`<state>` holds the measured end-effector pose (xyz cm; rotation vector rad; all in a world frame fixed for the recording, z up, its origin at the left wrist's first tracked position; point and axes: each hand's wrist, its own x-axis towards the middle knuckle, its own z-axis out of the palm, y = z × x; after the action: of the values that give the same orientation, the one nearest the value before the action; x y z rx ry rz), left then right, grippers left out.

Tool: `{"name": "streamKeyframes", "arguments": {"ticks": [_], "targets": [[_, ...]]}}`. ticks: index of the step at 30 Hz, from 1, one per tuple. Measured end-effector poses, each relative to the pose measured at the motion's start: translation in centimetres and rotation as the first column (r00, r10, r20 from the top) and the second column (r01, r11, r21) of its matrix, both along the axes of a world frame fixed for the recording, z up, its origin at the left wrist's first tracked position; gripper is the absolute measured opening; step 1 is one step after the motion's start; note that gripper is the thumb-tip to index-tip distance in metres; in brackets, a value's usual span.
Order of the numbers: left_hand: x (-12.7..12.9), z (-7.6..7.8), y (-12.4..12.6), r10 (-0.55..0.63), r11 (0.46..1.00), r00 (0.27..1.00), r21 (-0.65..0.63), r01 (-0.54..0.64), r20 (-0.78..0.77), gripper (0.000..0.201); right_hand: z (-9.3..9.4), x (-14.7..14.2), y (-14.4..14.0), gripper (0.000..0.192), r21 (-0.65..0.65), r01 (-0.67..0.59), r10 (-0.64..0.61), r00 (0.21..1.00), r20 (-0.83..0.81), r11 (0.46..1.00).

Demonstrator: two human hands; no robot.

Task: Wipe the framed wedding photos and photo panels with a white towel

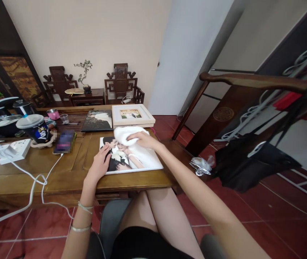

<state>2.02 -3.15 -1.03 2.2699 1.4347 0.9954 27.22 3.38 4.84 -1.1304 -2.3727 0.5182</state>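
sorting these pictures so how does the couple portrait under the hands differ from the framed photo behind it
The couple portrait spreads to its edges; the framed photo has a wide white border around it. The couple portrait looks slim, the framed photo thicker. Both lie on the wooden table.

Photo panel (134, 158), phone (64, 141) on wooden table (69, 180)

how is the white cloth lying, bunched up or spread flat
Bunched up: the white cloth makes a thick, rounded bundle under the right hand, covering only part of the photo panel.
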Motion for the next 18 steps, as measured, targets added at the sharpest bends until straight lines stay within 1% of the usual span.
{"name": "streamKeyframes", "arguments": {"ticks": [3,5,7,9,11,13,15,16,18], "targets": [[0.0,0.0,0.0,0.007,1.0,1.0,-0.025,-0.007,0.009,0.041,-0.5,3.6,-0.6,0.06,0.027,0.095,-0.095,0.995,-0.005,0.995],[0.1,0.0,0.0,0.016,0.999,1.0,-0.039,-0.015,0.013,0.042,-0.8,4.9,-2.1,0.062,0.037,0.122,-0.122,0.993,0.002,0.992],[0.2,-0.1,0.0,0.023,0.999,1.0,-0.043,-0.022,0.017,0.042,-0.9,5.3,-4.6,0.065,0.032,0.097,-0.098,0.994,0.041,0.995],[0.2,-0.1,-0.1,0.028,0.999,0.999,-0.037,-0.027,0.023,0.041,-0.6,5.3,-7.9,0.068,0.007,0.038,-0.039,0.993,0.108,0.999],[0.2,-0.1,-0.2,0.029,0.999,0.999,-0.04,-0.028,0.03,0.041,0.1,5.2,-11.3,0.071,-0.032,-0.022,0.027,0.984,0.174,0.999],[0.2,0.0,-0.3,0.03,0.998,0.999,-0.056,-0.028,0.033,0.041,0.8,5.2,-13.9,0.072,-0.072,-0.06,0.074,0.973,0.217,0.996],[0.2,0.1,-0.3,0.027,0.997,0.999,-0.066,-0.026,0.026,0.041,1.3,5.3,-14.9,0.072,-0.101,-0.086,0.107,0.967,0.23,0.991],[0.2,0.2,-0.4,0.021,0.998,1.0,-0.064,-0.02,0.02,0.041,1.4,5.3,-14.6,0.072,-0.105,-0.097,0.119,0.967,0.225,0.99],[0.1,0.4,-0.4,0.004,0.999,1.0,-0.051,-0.003,0.006,0.042,1.3,5.3,-12.8,0.072,-0.088,-0.12,0.136,0.97,0.2,0.989]]}}
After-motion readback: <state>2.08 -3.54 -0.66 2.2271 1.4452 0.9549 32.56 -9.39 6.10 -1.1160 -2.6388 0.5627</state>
